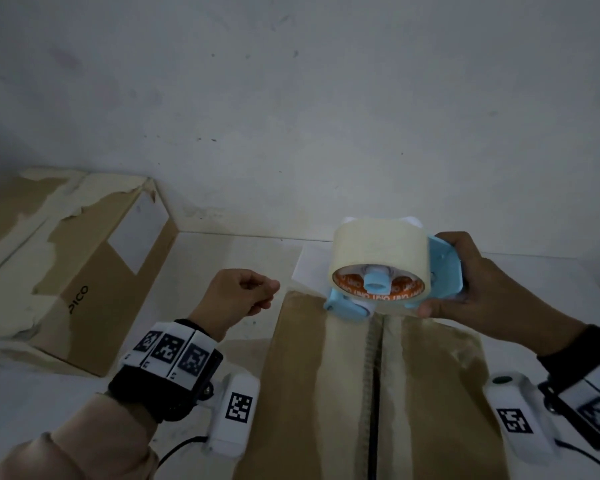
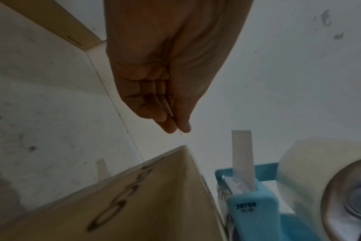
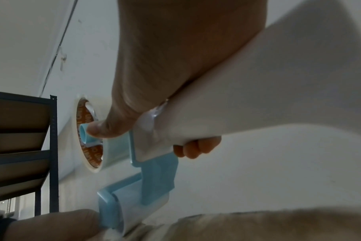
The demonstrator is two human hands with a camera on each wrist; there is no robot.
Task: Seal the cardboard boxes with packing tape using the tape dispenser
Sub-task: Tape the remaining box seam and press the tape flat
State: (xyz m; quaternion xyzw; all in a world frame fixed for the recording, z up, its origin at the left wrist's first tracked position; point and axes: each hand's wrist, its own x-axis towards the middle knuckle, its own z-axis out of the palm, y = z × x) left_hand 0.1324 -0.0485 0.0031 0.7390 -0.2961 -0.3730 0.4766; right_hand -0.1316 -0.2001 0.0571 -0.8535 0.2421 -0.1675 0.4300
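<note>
A brown cardboard box (image 1: 430, 393) lies in front of me with its flaps closed. Pale tape strips run along both sides of its dark middle seam. My right hand (image 1: 458, 278) grips the handle of a light blue tape dispenser (image 1: 445, 268) that carries a beige tape roll (image 1: 378, 244). The dispenser's front end sits at the box's far edge, on the seam. In the right wrist view my thumb lies by the roll's hub on the dispenser (image 3: 155, 176). My left hand (image 1: 257, 292) hovers left of the box's far corner, fingers curled, thumb against fingertips (image 2: 176, 127), with nothing plainly held.
A second cardboard box (image 1: 84, 271) with torn tape remnants and printed letters stands at the left on the white table (image 1: 222, 258). A white wall rises right behind the table. A dark metal shelf (image 3: 21, 130) shows in the right wrist view.
</note>
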